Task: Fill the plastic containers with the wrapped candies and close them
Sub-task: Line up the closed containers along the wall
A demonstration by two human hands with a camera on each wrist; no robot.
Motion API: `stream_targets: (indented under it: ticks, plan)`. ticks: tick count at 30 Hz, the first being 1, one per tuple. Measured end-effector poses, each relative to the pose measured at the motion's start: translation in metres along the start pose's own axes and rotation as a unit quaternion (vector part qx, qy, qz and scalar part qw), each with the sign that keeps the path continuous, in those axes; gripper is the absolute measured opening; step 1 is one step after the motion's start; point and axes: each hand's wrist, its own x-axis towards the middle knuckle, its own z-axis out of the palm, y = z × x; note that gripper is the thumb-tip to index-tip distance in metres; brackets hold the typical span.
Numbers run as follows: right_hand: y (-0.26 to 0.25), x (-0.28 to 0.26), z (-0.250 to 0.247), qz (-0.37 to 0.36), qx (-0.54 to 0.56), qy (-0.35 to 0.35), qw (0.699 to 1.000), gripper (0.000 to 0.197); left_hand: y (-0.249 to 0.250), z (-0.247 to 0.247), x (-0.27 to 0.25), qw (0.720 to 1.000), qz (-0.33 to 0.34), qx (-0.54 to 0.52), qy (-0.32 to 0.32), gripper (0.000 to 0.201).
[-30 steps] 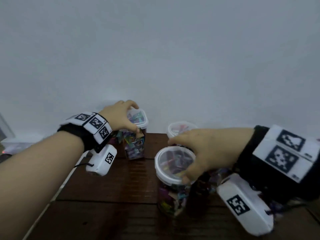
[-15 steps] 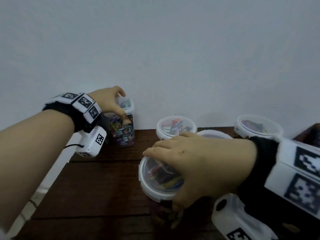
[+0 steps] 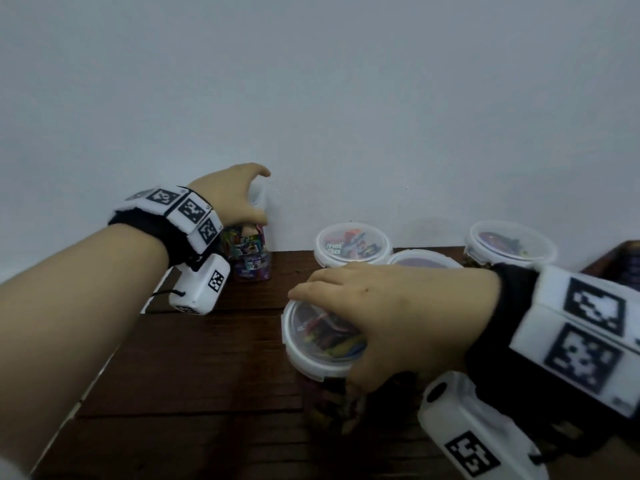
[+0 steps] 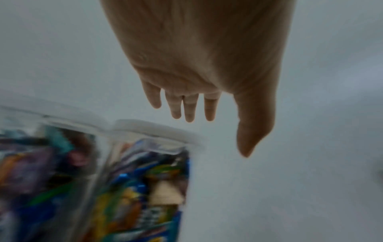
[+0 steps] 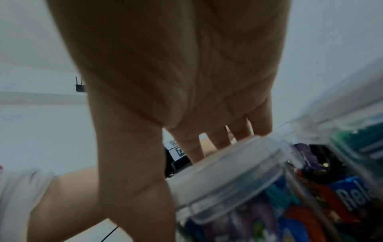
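Observation:
A tall square container [image 3: 251, 261] full of wrapped candies, lid on, stands at the back left against the wall. My left hand [image 3: 254, 199] hovers over its lid. In the left wrist view that hand [image 4: 215, 129] has straight fingers, clear of the container [image 4: 145, 180]. Near the middle, my right hand [image 3: 332, 334] grips the white-rimmed lid of a round container [image 3: 311, 355] filled with candies, fingers over the far rim and thumb down the near side. The right wrist view shows this hand [image 5: 172, 180] around the lid [image 5: 228, 176].
Three more round lidded containers of candies [image 3: 353, 249] [image 3: 424, 261] [image 3: 509, 244] stand along the back by the wall. The dark wooden table [image 3: 194, 358] ends at its left edge near my left forearm. A dark object [image 3: 623, 261] shows at the far right.
My left hand has carried the square container back to the wall and its fingers have come off it. My right hand has stayed on the round container's lid.

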Motion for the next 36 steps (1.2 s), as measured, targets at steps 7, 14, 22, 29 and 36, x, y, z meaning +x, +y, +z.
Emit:
stream_targets:
  ticks: [7, 14, 22, 29, 36]
  plan:
    - [-0.010, 0.001, -0.008, 0.032, 0.002, -0.024, 0.999, 0.093, 0.083, -0.002, -0.022, 0.968, 0.084, -0.171, -0.163, 0.084]
    - [-0.014, -0.002, -0.001, 0.031, -0.022, -0.002, 0.999, 0.094, 0.116, 0.010, -0.025, 0.972, 0.122, -0.052, -0.193, 0.079]
    - [-0.020, 0.001, -0.005, 0.036, -0.022, 0.015, 0.999, 0.087, 0.099, -0.008, -0.046, 0.984, 0.075, -0.001, -0.165, 0.089]
    - [-0.018, 0.016, -0.028, 0.089, 0.008, 0.017, 0.996, 0.085, 0.047, -0.025, -0.073, 0.989, -0.020, 0.049, -0.142, 0.107]
    - [0.007, 0.053, -0.060, 0.175, 0.002, 0.066, 0.982, 0.083, 0.004, -0.027, -0.084, 0.986, -0.072, 0.062, -0.138, 0.086]
